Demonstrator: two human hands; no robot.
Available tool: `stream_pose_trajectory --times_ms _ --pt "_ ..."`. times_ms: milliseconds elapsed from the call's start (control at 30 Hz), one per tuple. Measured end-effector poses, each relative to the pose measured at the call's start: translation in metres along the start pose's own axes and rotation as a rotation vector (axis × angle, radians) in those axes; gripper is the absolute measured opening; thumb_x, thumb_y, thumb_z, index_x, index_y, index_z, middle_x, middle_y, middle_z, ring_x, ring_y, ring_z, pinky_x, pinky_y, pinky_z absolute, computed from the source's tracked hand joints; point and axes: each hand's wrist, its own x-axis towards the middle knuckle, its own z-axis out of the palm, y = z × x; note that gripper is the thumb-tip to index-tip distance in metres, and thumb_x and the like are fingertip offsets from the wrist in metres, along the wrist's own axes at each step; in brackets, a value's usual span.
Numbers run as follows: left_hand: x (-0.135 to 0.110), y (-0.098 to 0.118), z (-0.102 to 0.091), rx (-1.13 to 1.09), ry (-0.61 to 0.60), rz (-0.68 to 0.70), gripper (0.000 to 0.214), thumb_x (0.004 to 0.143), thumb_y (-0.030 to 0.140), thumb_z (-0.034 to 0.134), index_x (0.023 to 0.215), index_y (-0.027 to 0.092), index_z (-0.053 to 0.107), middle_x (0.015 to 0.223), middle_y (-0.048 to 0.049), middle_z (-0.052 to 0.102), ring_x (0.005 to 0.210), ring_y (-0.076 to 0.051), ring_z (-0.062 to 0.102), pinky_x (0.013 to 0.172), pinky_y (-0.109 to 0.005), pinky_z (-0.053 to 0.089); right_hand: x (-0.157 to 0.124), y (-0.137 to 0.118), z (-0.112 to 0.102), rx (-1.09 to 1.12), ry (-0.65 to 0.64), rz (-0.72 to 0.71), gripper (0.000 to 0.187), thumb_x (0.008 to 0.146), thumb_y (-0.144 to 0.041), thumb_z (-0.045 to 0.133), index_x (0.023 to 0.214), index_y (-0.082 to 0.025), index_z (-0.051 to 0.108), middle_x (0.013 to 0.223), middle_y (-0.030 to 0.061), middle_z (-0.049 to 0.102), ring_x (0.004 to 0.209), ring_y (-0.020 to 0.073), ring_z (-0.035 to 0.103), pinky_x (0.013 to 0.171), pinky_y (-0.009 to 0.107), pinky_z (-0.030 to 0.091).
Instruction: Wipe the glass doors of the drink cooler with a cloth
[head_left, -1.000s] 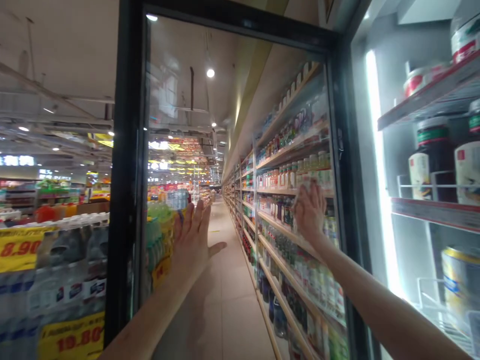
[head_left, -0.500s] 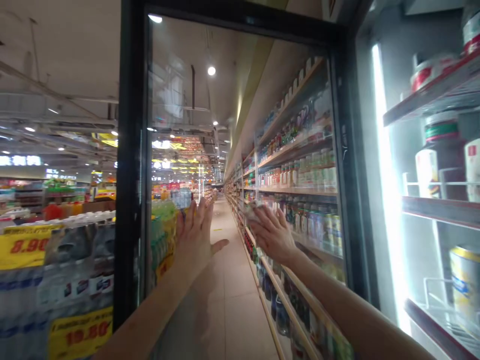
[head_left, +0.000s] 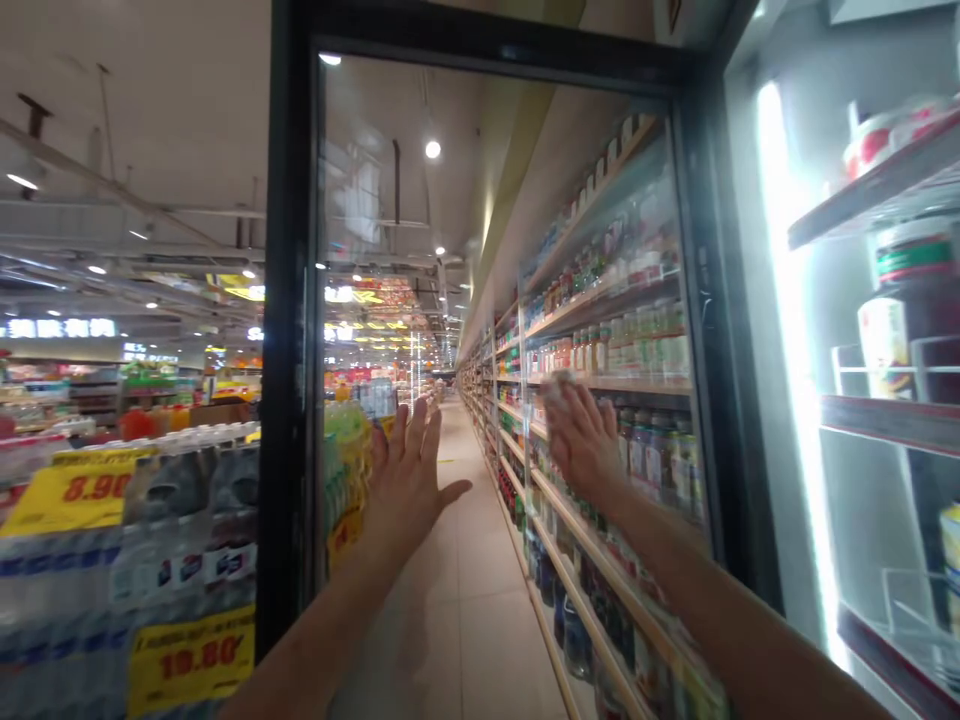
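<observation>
In front of me is a glass door (head_left: 480,62) with a black frame, standing open. My left hand (head_left: 407,485) lies flat toward the glass, fingers spread and thumb out to the right, with nothing in it. Higher up and to the right, my right hand (head_left: 589,445) presses a crumpled whitish cloth (head_left: 559,384) to the pane. The cloth shows at the fingertips; the rest is hidden under the hand. Through or in the glass appear an aisle and shelves of bottles.
On the right, a lit cooler holds bottles on wire-fronted shelves (head_left: 892,425). Packs of bottled drinks (head_left: 180,570) with yellow price signs (head_left: 191,660) are stacked at the left, beside the door's free edge. Tiled floor (head_left: 484,640) shows behind the pane.
My right hand has moved the cloth up and to the right across the glass. My left hand keeps its place on the pane. The whole view has shifted slightly.
</observation>
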Motion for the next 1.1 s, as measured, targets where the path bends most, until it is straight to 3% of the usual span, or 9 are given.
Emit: stream_pose_trajectory --times_ms 100,233,300,500,567,700,900,1033,1100 --pt "-0.001 0.001 0.000 0.017 0.011 0.003 0.083 0.077 0.052 0.060 0.143 0.011 0.029 0.152 -0.0172 0.024 0.140 -0.037 0.018 0.109 -0.060 0.023 0.005 -0.004 0.001 -0.045 0.084 0.224 0.047 0.087 -0.025 0.041 0.134 -0.024 0.048 0.146 0.0106 0.040 0.139 0.0287 0.027 0.109 0.053 0.022" --pt "-0.001 0.001 0.001 0.013 0.030 0.012 0.082 0.078 0.054 0.058 0.142 0.011 0.031 0.151 -0.0175 0.025 0.140 -0.037 0.018 0.108 -0.060 0.023 -0.009 -0.034 0.001 0.091 -0.071 -0.324 0.048 0.084 -0.026 0.046 0.132 -0.029 0.050 0.142 0.0023 0.046 0.139 0.0236 0.026 0.114 0.049 0.015" --pt "-0.001 0.001 0.001 0.009 0.020 0.007 0.083 0.077 0.054 0.059 0.142 0.012 0.031 0.151 -0.0175 0.025 0.140 -0.037 0.018 0.108 -0.060 0.023 -0.013 -0.027 -0.001 0.099 -0.118 -0.404 0.046 0.085 -0.026 0.047 0.130 -0.031 0.051 0.140 0.0003 0.048 0.138 0.0218 0.028 0.115 0.048 0.012" --pt "-0.001 0.002 0.000 0.011 0.001 0.000 0.084 0.078 0.050 0.060 0.144 0.012 0.026 0.153 -0.0161 0.021 0.141 -0.036 0.016 0.109 -0.060 0.022 0.003 0.056 -0.011 -0.113 0.114 0.433 0.050 0.088 -0.026 0.037 0.138 -0.022 0.044 0.147 0.0144 0.036 0.136 0.0329 0.030 0.103 0.058 0.028" --pt "-0.002 0.002 0.002 0.012 0.020 0.004 0.084 0.078 0.050 0.061 0.144 0.012 0.027 0.153 -0.0162 0.021 0.141 -0.036 0.015 0.109 -0.059 0.022 0.000 0.059 -0.013 -0.115 0.104 0.379 0.051 0.088 -0.025 0.038 0.138 -0.022 0.043 0.148 0.0139 0.035 0.137 0.0323 0.029 0.104 0.056 0.028" --pt "-0.002 -0.001 0.006 0.014 0.037 0.015 0.084 0.078 0.052 0.060 0.144 0.013 0.027 0.152 -0.0171 0.022 0.141 -0.037 0.016 0.108 -0.060 0.022 -0.009 0.040 -0.013 -0.024 -0.115 -0.210 0.047 0.086 -0.024 0.044 0.132 -0.031 0.049 0.141 0.0054 0.047 0.137 0.0238 0.031 0.111 0.048 0.021" --pt "0.000 0.000 0.003 0.000 0.014 0.006 0.082 0.079 0.053 0.057 0.144 0.013 0.028 0.151 -0.0188 0.024 0.140 -0.037 0.017 0.108 -0.060 0.024 0.010 0.022 -0.003 -0.076 0.106 0.313 0.046 0.088 -0.024 0.039 0.132 -0.021 0.050 0.145 0.0134 0.040 0.138 0.0296 0.028 0.106 0.054 0.028" --pt "0.001 0.000 0.002 -0.032 0.033 0.010 0.083 0.079 0.055 0.056 0.145 0.014 0.025 0.151 -0.0194 0.024 0.141 -0.037 0.017 0.108 -0.061 0.023 0.001 -0.015 0.000 0.114 -0.166 -0.344 0.052 0.083 -0.023 0.049 0.134 -0.034 0.045 0.143 0.0013 0.045 0.140 0.0218 0.026 0.114 0.050 0.017" --pt "0.000 0.000 0.002 -0.039 0.037 0.011 0.083 0.079 0.055 0.056 0.144 0.014 0.026 0.151 -0.0194 0.024 0.140 -0.038 0.017 0.108 -0.061 0.023 0.001 -0.016 -0.001 0.139 -0.209 -0.446 0.053 0.082 -0.023 0.050 0.134 -0.035 0.045 0.142 -0.0002 0.046 0.139 0.0208 0.027 0.115 0.049 0.014"
